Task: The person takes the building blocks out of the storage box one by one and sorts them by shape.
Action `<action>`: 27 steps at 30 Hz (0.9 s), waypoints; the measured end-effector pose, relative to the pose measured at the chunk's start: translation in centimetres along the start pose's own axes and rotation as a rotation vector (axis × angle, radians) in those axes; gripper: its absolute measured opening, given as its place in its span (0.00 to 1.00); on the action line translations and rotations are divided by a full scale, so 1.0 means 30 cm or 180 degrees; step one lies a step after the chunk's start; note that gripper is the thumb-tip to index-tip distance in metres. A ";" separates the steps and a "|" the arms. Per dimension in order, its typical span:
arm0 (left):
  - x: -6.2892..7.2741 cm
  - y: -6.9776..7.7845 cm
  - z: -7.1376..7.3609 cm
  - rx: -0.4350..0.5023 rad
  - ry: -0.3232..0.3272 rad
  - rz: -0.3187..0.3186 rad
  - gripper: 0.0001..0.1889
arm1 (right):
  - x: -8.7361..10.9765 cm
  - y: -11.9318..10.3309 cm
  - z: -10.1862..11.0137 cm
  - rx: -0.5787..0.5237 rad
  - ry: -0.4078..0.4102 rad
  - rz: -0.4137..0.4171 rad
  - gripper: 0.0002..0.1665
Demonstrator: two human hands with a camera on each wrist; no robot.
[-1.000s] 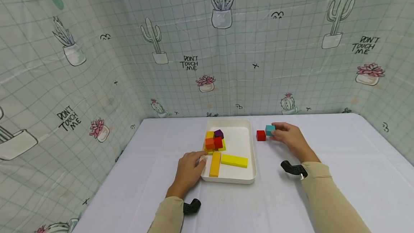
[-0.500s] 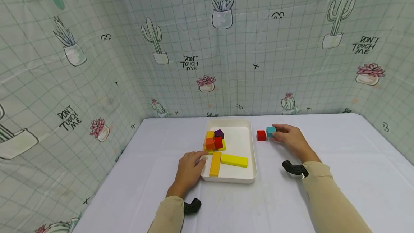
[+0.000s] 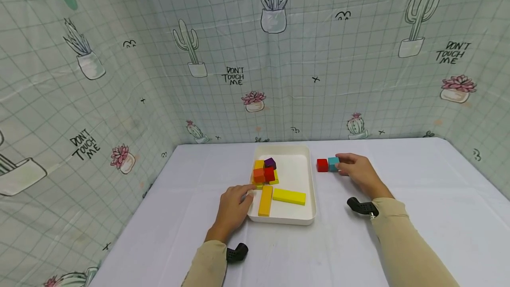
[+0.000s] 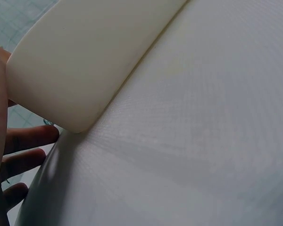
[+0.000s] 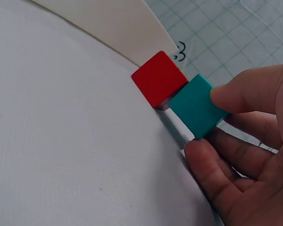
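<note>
From where I stand, the right hand has its grip pinching a teal block between thumb and fingers, out on the worktop to the right of the white tray. That block sits right up against a red block, seemingly touching it, so a little too much sideways push would likely skid the red one toward the tray wall or twist the pair out of line. The thumb covers only one edge of the teal block; if the pinch is uneven, it could turn as the fingers let go. I can't tell whether it rests flat. The left hand lies at the tray's left side, three fingers loosely spread; how firmly its grip bears on the rim I can't tell. A careless nudge there might slide the tray and unsettle the heaped blocks, where an orange block looks perched on others and would probably tumble first.
</note>
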State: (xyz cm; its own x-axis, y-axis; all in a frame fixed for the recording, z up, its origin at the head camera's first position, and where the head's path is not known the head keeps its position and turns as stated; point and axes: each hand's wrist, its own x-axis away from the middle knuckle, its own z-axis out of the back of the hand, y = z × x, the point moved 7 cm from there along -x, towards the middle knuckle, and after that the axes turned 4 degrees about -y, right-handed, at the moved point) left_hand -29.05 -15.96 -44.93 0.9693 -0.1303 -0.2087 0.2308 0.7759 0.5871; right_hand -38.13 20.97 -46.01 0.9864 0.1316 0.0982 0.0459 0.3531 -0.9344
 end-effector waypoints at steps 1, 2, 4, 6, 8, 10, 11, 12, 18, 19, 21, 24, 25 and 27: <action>0.000 0.000 0.000 0.0008 -0.0002 0.0002 0.16 | 0.000 0.001 0.000 0.0032 0.0010 -0.0025 0.34; 0.001 0.001 0.000 0.0010 0.0001 -0.0005 0.16 | 0.000 0.002 0.000 0.0060 0.0017 -0.0052 0.33; 0.001 0.003 0.000 0.0011 0.0002 -0.0006 0.16 | -0.001 0.000 -0.002 0.0129 0.0019 -0.0076 0.34; 0.000 0.003 -0.001 -0.0002 0.0002 -0.0016 0.16 | -0.002 0.000 -0.004 0.0200 0.0025 -0.0114 0.33; -0.002 0.003 -0.002 -0.0014 0.0000 -0.0018 0.16 | -0.004 0.000 -0.006 0.0302 0.0038 -0.0128 0.33; -0.003 0.001 -0.003 -0.0021 -0.0001 -0.0014 0.16 | -0.006 -0.001 -0.007 0.0399 0.0046 -0.0126 0.33; -0.004 -0.001 -0.003 -0.0022 0.0001 -0.0010 0.16 | -0.006 -0.001 -0.007 0.0442 0.0062 -0.0126 0.32; -0.004 -0.002 -0.004 -0.0021 0.0001 -0.0008 0.16 | -0.007 -0.001 -0.007 0.0482 0.0072 -0.0114 0.32; -0.004 -0.001 -0.008 -0.0007 -0.0011 -0.0010 0.16 | -0.006 -0.001 -0.008 0.0631 0.0122 -0.0065 0.31; -0.004 -0.001 -0.008 -0.0005 -0.0012 -0.0004 0.16 | -0.005 -0.002 -0.009 0.0637 0.0126 -0.0063 0.32; -0.004 0.000 -0.007 -0.0004 -0.0007 -0.0008 0.16 | -0.005 -0.003 -0.009 0.0641 0.0137 -0.0058 0.32; -0.003 0.002 -0.004 -0.0006 0.0009 -0.0019 0.16 | -0.005 -0.004 -0.009 0.0643 0.0155 -0.0046 0.32; -0.002 0.002 -0.003 -0.0006 0.0009 -0.0016 0.16 | -0.006 -0.004 -0.010 0.0640 0.0160 -0.0039 0.32; -0.001 0.002 -0.002 -0.0021 0.0016 -0.0019 0.16 | -0.008 -0.004 -0.011 0.0649 0.0166 -0.0030 0.32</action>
State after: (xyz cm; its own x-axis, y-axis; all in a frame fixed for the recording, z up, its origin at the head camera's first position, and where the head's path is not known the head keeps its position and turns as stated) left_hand -29.07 -15.86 -44.94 0.9674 -0.1317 -0.2162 0.2358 0.7792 0.5808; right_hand -38.31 20.60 -46.04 0.9932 0.0812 0.0837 0.0274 0.5351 -0.8444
